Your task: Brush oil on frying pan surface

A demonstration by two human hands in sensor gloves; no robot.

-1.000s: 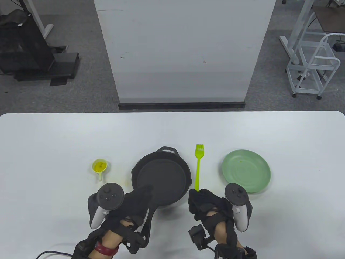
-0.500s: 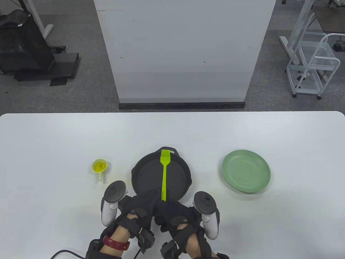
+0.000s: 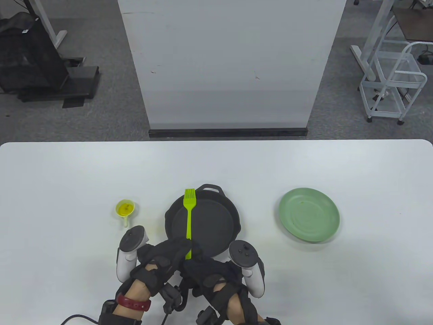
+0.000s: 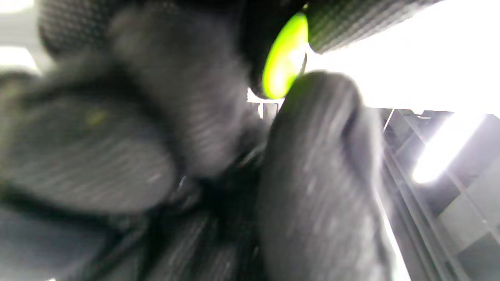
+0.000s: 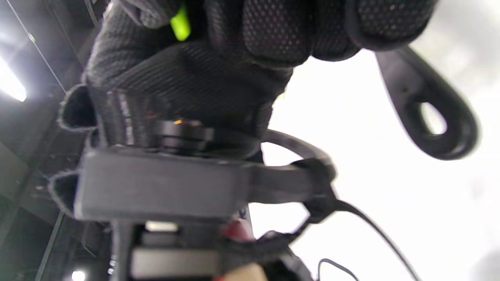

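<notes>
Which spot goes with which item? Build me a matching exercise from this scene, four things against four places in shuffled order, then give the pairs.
Things:
1. brush
2. frying pan
3. green plate
4. small yellow cup of oil

Places:
A. on the table to the right of the pan, apart from it
B. on the table to the left of the pan
C. over the left part of the pan, bristles at its far rim, handle end between the two hands
D. middle of the table, just ahead of both hands

Pairs: 1-C, 2-D, 3-A, 4-B
</notes>
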